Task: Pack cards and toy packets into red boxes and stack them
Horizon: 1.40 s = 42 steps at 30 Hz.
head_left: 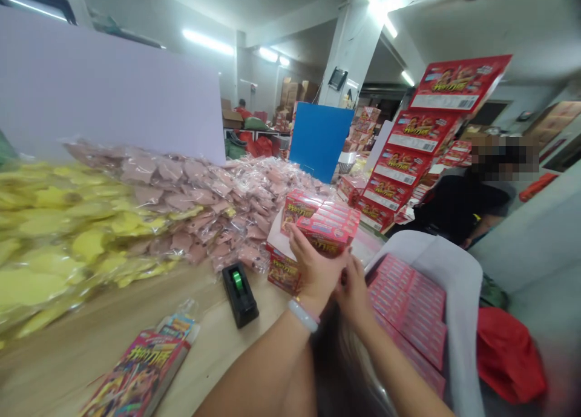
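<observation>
A red printed display box (302, 211) filled with a row of pink-red packs is held up in front of me, above the table's right edge. My left hand (318, 272), with a pale bangle at the wrist, is closed on its near side, thumb along the left. Close by, at the box's near right corner, my right hand (354, 293) has its fingers curled; what is between them is hidden. Another red box (284, 273) stands just under and left of the held one. To the left sits a black tape dispenser (240, 296) with green tape.
Pink bagged pieces (218, 205) and yellow bagged pieces (54, 229) are heaped across the table. A printed pack (140, 368) lies in front. At right, a white chair (458, 272) holds rows of pink packs (413, 308). Red boxes (399, 163) stand stacked behind, near a seated person (454, 205).
</observation>
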{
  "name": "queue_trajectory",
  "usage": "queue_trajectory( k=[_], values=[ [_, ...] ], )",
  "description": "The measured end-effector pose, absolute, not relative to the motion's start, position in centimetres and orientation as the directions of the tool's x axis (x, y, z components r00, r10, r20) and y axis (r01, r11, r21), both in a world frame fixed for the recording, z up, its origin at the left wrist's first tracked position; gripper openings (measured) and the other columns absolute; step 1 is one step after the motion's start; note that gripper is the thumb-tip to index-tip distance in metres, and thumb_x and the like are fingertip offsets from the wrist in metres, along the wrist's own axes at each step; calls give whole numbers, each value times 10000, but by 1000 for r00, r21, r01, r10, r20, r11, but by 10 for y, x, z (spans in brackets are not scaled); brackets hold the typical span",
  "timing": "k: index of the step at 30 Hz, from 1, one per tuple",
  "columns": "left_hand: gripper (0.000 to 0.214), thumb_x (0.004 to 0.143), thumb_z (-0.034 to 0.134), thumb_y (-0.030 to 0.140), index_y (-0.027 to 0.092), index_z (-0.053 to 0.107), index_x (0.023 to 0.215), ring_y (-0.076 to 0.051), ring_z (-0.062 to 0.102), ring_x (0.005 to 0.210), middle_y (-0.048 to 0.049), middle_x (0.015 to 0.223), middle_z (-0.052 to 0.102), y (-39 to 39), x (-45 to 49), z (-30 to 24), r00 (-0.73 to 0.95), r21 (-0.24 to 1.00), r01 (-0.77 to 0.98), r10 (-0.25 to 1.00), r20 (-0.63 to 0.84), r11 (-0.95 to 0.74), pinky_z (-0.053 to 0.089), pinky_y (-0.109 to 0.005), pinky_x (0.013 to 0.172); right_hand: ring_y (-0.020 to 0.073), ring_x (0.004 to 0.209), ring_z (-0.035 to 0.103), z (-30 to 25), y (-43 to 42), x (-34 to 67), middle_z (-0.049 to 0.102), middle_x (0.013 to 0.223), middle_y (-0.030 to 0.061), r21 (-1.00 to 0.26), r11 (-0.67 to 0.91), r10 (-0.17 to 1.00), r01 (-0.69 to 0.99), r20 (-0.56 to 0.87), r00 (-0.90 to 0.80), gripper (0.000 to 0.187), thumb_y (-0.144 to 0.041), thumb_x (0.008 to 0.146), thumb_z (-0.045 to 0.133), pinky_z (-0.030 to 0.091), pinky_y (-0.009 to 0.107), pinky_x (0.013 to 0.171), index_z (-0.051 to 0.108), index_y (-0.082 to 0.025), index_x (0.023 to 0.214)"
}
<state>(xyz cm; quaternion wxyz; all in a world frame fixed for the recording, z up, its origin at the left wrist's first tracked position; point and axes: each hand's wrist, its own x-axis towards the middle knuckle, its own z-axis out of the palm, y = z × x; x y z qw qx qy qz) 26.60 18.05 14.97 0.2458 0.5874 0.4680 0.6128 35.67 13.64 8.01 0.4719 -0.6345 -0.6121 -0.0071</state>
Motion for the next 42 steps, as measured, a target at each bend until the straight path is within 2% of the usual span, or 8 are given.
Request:
queue_trajectory(
  k=[3,5,10,14,19,28,33,42],
  values=[
    [1201,544,740,392,88,-76,1371,-324,88,1325,-233,1411,115,168,239,162,-135,776,223,770,624,-590,173,-471,1063,253,1204,348,87,134,363,397,1250,130,-541,187,783,820,586,208,501,-196,774,452,314,485,997,378,-179,1269],
    [1223,511,750,386,104,-68,1375,-335,126,1317,-215,1417,122,156,208,168,-66,702,203,706,705,-682,183,-475,1060,262,1121,428,104,123,368,449,1189,148,-548,149,786,823,571,237,462,-231,783,452,363,490,950,415,-150,1237],
    [1168,511,719,252,130,-49,1383,-335,231,1285,-181,1390,201,118,129,152,301,659,206,688,660,-723,254,-470,1037,187,881,562,165,63,333,551,1038,80,-758,147,840,636,434,324,377,-312,816,482,474,379,809,468,-244,1187],
    [1077,568,665,255,143,-35,1379,-341,232,1274,-182,1360,214,96,102,123,434,613,318,686,585,-724,282,-502,1014,166,920,564,186,35,274,552,1104,58,-925,118,990,361,135,25,444,-278,796,522,489,320,807,431,-279,1230],
    [1051,582,637,306,136,-35,1372,-346,232,1260,-187,1327,240,87,90,100,517,550,368,657,549,-750,288,-510,1005,171,837,575,177,36,240,593,1018,60,-973,-117,972,200,-153,-177,543,-243,751,546,512,310,737,396,-226,1272],
    [1003,593,604,322,99,13,1372,-362,238,1238,-197,1297,260,73,73,89,593,492,396,625,508,-775,276,-531,991,157,792,563,145,32,231,590,986,42,-984,-81,979,160,-109,-174,563,-165,674,571,482,308,780,443,-191,1221],
    [1056,526,601,264,105,-12,1371,-372,208,1245,-197,1329,221,59,68,65,591,535,466,698,405,-705,236,-566,999,171,795,573,126,24,220,624,867,24,-971,-120,981,208,-149,-128,490,-142,683,556,487,275,720,508,-158,1170],
    [1051,486,556,212,129,6,1378,-364,201,1250,-186,1348,227,25,62,33,650,632,494,736,187,-597,250,-562,991,210,866,617,85,-8,210,663,968,88,-956,-225,973,185,-231,-10,399,-187,707,536,498,344,788,553,-123,1100]
  ],
)
